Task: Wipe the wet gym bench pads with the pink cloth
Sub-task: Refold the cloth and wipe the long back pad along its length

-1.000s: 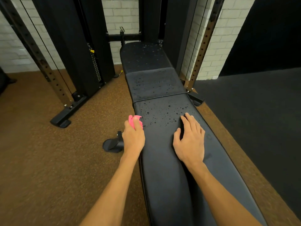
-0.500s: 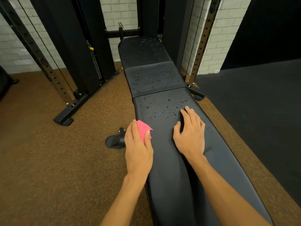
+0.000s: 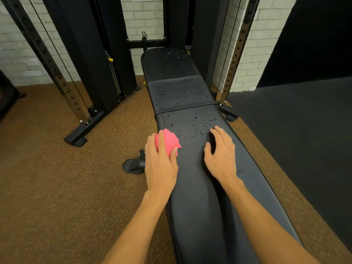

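A long black gym bench runs away from me. Its near pad (image 3: 192, 180) looks dry close to me and carries water droplets at its far end. The middle pad (image 3: 181, 94) and far pad (image 3: 167, 62) are speckled with drops. My left hand (image 3: 161, 164) presses a crumpled pink cloth (image 3: 168, 141) onto the near pad's left edge, fingers over the cloth. My right hand (image 3: 222, 153) lies flat on the pad's right side, fingers spread, holding nothing, just short of the droplets.
A black cable machine frame (image 3: 89, 60) with perforated uprights stands left and right of the bench's far end, before a white brick wall. The bench's foot (image 3: 133, 164) sticks out on the brown floor to the left. Dark flooring (image 3: 295, 121) lies to the right.
My left hand has brought the pink cloth from beside the bench's left edge onto the near pad. The right hand has stayed flat in place. The view has tilted slightly.
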Available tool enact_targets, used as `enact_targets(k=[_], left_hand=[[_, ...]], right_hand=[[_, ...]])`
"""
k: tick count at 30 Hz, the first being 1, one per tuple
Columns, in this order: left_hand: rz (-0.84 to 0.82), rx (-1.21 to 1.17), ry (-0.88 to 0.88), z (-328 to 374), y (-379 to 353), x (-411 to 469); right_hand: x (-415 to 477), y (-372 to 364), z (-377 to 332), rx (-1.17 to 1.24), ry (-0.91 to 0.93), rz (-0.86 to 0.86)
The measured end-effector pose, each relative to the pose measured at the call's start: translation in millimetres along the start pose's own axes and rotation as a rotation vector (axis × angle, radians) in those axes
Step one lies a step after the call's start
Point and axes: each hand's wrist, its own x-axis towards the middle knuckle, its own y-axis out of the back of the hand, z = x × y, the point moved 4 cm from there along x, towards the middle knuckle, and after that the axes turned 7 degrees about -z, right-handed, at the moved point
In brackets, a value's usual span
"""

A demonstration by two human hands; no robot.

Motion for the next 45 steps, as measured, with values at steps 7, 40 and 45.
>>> enact_targets(k=[7, 40, 45], left_hand=[[-0.047, 0.058, -0.033, 10, -7, 22], [-0.066, 0.202, -0.182, 13, -3, 23], [-0.097, 0.243, -0.213, 48, -19, 41]], right_hand=[[-4, 16, 32, -0.216, 0.061, 0.020], [-6, 14, 37, -0.135, 0.024, 0.074], [-6, 14, 37, -0.121, 0.021, 0.071]])
